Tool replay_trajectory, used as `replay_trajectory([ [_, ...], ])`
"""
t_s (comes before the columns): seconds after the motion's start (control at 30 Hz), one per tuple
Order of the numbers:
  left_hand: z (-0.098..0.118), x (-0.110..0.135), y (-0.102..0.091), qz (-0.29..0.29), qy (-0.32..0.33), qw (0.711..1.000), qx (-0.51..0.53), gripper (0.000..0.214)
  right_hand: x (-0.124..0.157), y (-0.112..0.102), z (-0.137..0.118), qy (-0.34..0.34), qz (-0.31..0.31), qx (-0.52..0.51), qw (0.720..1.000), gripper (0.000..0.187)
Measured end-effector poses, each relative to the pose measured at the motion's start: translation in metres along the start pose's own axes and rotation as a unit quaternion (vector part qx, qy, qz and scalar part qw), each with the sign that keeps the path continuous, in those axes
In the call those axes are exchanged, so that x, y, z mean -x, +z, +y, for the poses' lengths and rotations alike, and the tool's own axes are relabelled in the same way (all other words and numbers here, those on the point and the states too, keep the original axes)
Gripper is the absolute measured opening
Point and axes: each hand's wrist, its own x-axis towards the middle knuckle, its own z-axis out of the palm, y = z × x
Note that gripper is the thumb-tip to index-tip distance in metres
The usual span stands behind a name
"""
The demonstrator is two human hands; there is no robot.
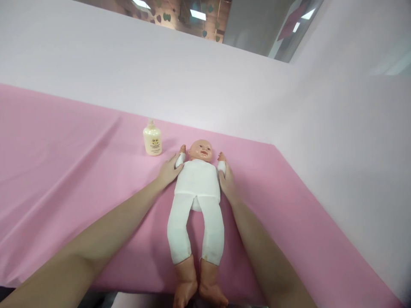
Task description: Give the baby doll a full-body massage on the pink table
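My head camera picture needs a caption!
Left hand and right hand hold a doll by its arms on pink cloth, near a bottle.

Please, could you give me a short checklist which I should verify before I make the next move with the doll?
1. Doll lying face up: ok.
2. Left hand at one sleeve: ok, thumb and fingers about it.
3. Right hand at the other sleeve: ok, likewise.
4. Bottle upright, apart from the left hand: ok.
5. Feet well inside the table's near edge: not ok, they reach it.
6. Bottle top closed: cannot tell, too blurred.
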Motion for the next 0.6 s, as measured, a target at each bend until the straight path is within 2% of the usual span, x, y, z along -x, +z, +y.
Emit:
replay_trajectory([
  [0.23, 0.0033, -0.0019, -0.0045, -0.006, -0.014, 1.000, -0.010, 0.059, 0.0002, -0.0027, -0.0005, 0.064, 0.020, -0.018, 0.998, 0.053],
  [0.4, 0.0022, -0.0026, -0.0043, -0.004, -0.024, 1.000, 0.005, 0.057, 0.0003, -0.0054, -0.0052, 0.082, 0.028, -0.024, 0.996, 0.048],
  [0.6, 0.0001, -0.0033, -0.0038, -0.006, -0.037, 0.999, 0.021, 0.057, -0.0013, -0.0051, -0.0002, 0.128, 0.023, -0.013, 0.991, 0.053],
])
